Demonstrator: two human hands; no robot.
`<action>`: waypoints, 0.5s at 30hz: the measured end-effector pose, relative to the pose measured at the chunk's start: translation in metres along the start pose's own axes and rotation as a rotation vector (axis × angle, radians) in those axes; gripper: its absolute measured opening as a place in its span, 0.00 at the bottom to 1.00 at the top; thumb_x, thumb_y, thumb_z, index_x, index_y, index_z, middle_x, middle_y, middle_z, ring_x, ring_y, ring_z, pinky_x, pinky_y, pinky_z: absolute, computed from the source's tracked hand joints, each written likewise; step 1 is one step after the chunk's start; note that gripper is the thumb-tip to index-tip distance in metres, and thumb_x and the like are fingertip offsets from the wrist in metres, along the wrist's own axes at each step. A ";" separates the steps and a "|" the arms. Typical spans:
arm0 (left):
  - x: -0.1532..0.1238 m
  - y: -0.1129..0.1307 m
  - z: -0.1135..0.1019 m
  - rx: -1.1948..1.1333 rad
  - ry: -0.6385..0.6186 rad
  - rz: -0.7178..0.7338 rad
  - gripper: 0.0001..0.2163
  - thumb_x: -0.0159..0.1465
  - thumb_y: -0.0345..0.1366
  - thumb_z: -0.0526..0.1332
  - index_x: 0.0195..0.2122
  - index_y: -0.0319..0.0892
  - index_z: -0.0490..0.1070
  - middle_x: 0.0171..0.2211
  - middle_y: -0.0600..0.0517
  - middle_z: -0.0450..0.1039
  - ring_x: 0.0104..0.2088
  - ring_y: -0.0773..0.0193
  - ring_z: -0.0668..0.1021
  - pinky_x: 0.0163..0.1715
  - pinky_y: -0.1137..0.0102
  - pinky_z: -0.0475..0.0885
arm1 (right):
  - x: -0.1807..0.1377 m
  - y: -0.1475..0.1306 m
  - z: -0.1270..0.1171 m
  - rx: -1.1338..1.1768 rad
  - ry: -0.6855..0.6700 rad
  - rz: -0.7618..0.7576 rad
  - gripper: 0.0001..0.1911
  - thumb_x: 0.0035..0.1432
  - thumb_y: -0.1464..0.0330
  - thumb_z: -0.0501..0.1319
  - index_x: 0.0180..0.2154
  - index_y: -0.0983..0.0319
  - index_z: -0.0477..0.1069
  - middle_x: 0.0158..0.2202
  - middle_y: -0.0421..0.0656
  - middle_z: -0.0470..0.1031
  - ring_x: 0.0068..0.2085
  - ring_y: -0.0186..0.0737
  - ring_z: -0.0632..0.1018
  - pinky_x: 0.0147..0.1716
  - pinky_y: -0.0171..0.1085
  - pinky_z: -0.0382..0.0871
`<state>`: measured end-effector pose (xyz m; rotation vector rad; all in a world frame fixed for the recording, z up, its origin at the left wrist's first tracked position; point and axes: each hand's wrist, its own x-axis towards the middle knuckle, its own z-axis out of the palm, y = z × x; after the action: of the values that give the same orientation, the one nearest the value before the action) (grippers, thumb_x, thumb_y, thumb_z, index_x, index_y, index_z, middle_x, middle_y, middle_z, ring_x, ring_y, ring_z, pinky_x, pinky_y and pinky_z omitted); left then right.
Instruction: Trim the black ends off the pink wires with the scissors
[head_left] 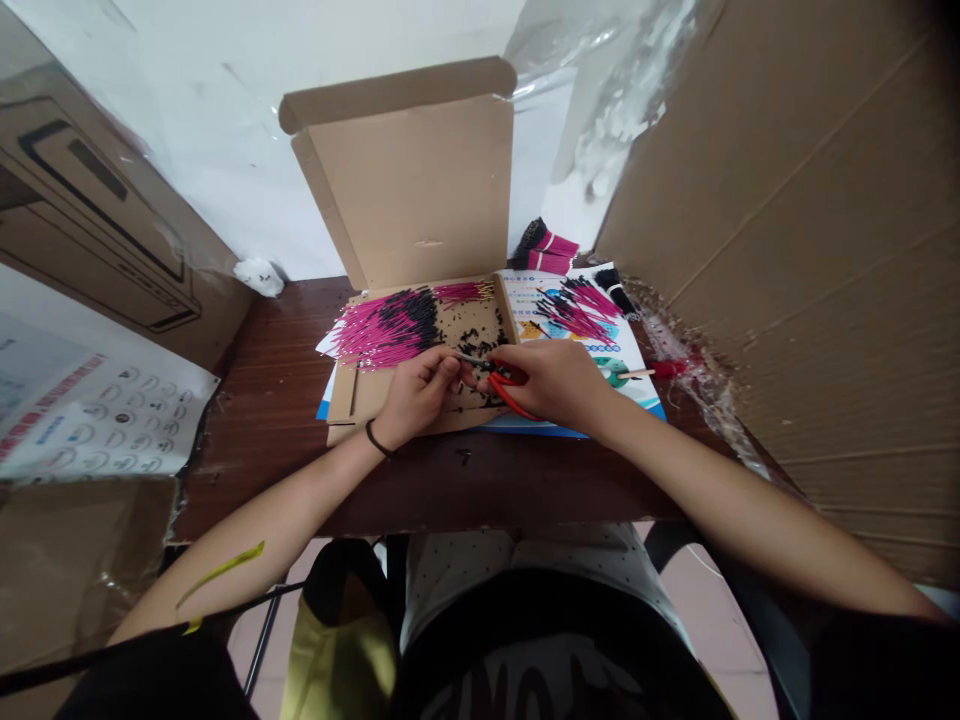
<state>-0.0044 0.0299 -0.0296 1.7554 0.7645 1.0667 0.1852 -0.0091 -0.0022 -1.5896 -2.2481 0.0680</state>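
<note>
My right hand (555, 378) is closed around the orange handles of a pair of scissors (512, 394), whose metal blades point left to the fingertips of my left hand. My left hand (421, 392) is pinched shut at the blade tips; whatever it holds is too small and hidden to make out. Both hands are over an open cardboard box (352, 398). In it lies a large pile of thin magenta wires with black ends (382, 325), beside scattered short black bits (480, 343). A smaller group of magenta wires (577, 308) rests on a printed sheet to the right.
The box's lid (420, 190) stands upright behind. Banded magenta bundles (551, 250) lie at the back right of the brown table (247, 400). A red-handled tool (667, 369) is near the right edge. Large cardboard boxes (787, 260) flank the table.
</note>
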 end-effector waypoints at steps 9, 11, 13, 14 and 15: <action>0.000 -0.004 -0.001 -0.005 -0.034 0.000 0.20 0.63 0.53 0.54 0.30 0.40 0.70 0.24 0.49 0.75 0.21 0.69 0.69 0.21 0.73 0.64 | 0.001 0.001 0.001 -0.032 -0.054 0.043 0.16 0.57 0.55 0.58 0.33 0.59 0.77 0.26 0.44 0.76 0.28 0.38 0.72 0.26 0.36 0.49; 0.001 -0.004 -0.001 -0.016 -0.033 0.003 0.19 0.63 0.53 0.53 0.30 0.40 0.70 0.24 0.49 0.75 0.21 0.69 0.69 0.21 0.73 0.64 | 0.001 0.000 0.000 -0.034 -0.032 0.061 0.18 0.56 0.54 0.58 0.34 0.60 0.77 0.26 0.45 0.76 0.28 0.38 0.72 0.26 0.36 0.49; 0.001 -0.004 -0.001 -0.019 -0.036 0.007 0.19 0.64 0.52 0.53 0.30 0.40 0.70 0.23 0.50 0.74 0.20 0.70 0.69 0.21 0.74 0.64 | 0.001 -0.001 0.000 -0.029 -0.009 0.069 0.20 0.55 0.52 0.58 0.35 0.60 0.77 0.26 0.45 0.77 0.28 0.39 0.72 0.26 0.36 0.50; 0.001 -0.004 -0.001 -0.018 -0.038 0.009 0.19 0.64 0.52 0.53 0.30 0.40 0.70 0.23 0.50 0.74 0.20 0.70 0.69 0.20 0.74 0.64 | 0.001 -0.001 0.000 -0.025 0.001 0.066 0.20 0.55 0.51 0.57 0.36 0.60 0.77 0.26 0.45 0.77 0.28 0.39 0.73 0.26 0.36 0.50; 0.001 -0.004 -0.001 -0.014 -0.040 0.011 0.19 0.64 0.52 0.53 0.30 0.40 0.70 0.23 0.50 0.74 0.20 0.71 0.69 0.20 0.74 0.64 | 0.001 -0.002 0.000 -0.020 0.009 0.058 0.21 0.55 0.51 0.57 0.36 0.60 0.77 0.27 0.45 0.77 0.28 0.39 0.73 0.26 0.36 0.50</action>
<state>-0.0050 0.0325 -0.0329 1.7653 0.7218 1.0390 0.1837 -0.0092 -0.0013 -1.6628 -2.2024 0.0543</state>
